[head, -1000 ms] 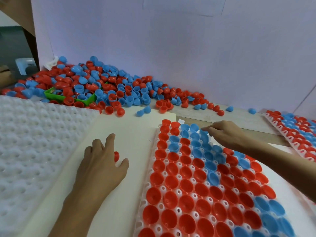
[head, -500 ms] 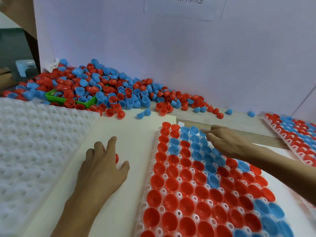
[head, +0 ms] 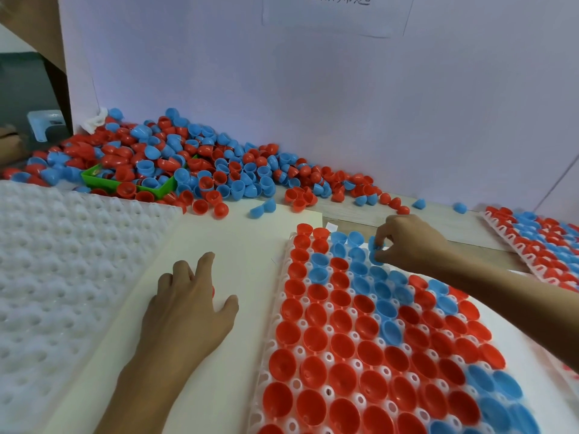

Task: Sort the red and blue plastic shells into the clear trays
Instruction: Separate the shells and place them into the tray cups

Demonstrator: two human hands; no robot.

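A clear tray [head: 283, 311] lies in front of me, its cups filled with red and blue shells. At its far right corner my right hand [head: 407, 242] pinches a blue shell [head: 375, 248] just above the tray. My left hand [head: 188, 308] rests on the cream board left of the tray, fingers curved over a red shell [head: 213, 291] that barely shows beneath them. A big pile of loose red and blue shells [head: 200, 164] lies along the back wall.
A green bin [head: 125, 183] sits buried in the pile. A white dimpled foam sheet [head: 56, 261] covers the left side. A second filled tray [head: 539, 242] lies at the far right. The white wall stands right behind the pile.
My right hand has lifted slightly at the tray's far corner and now pinches a blue shell between its fingertips. My left hand has stayed over the red shell.
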